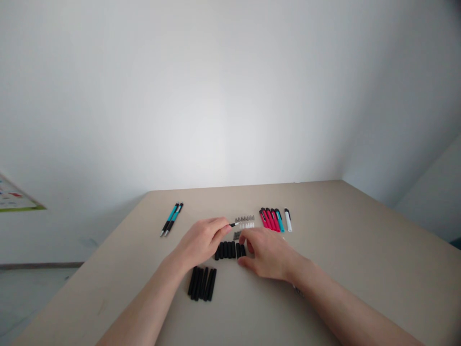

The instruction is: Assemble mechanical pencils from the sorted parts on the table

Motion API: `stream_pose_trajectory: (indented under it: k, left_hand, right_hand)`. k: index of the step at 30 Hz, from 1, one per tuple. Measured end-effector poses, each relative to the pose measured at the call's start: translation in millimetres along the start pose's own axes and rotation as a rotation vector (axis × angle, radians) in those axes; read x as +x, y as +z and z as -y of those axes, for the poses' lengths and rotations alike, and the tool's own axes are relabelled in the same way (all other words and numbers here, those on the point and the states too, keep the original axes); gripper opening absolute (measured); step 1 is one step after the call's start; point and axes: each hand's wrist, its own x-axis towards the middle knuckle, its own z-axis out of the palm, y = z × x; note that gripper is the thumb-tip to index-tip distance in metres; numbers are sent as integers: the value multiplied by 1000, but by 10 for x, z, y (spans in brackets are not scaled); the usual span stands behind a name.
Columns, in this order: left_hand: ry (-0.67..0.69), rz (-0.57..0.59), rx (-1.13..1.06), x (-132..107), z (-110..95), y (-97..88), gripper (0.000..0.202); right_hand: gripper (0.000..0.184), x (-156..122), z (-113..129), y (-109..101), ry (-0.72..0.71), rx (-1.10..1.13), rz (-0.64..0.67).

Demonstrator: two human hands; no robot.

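Observation:
My left hand (pixel 205 240) is closed in a pinch around a slim black pen part with a pale tip (pixel 235 224), which points right. Most of that part is hidden by the fingers. With thumb and forefinger curved over its two ends, my right hand (pixel 268 252) grips a short black tube (pixel 242 250) at the right end of a row. More short black tubes (pixel 225 250) lie left of it. Just beyond are a row of small white pieces (pixel 248 225), a row of grey metal cone tips (pixel 245 218) and small dark springs (pixel 236 235), partly covered by my right hand.
Several longer black tubes (pixel 201 283) lie near my left forearm. Two blue-and-black pens (pixel 172 219) rest at the back left. Pink pen barrels (pixel 270 220), a teal barrel (pixel 280 221) and a white barrel (pixel 288 220) lie at the back right. A wall (pixel 230 96) stands behind the table (pixel 360 250).

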Motion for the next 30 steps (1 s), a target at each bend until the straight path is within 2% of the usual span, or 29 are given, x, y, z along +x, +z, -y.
stream_pose_trajectory:
  k: [5, 10, 17, 26, 30]
  left_hand:
    - [-32, -15, -13, -1, 12, -2, 32]
    - [-30, -9, -81, 9, 1, -2, 18]
    - [15, -11, -98, 23, -11, 23, 28]
    - [-18, 17, -47, 9, 15, 23, 32]
    - [-26, 33, -25, 5, 18, 20, 32]
  right_hand:
    - [25, -4, -13, 11, -37, 22, 0]
    - [26, -3, -24, 35, -26, 25, -5]
    - [27, -12, 1, -3, -42, 67, 39]
    - [27, -6, -26, 21, -62, 55, -13]
    - [27, 17, -15, 27, -27, 100, -71]
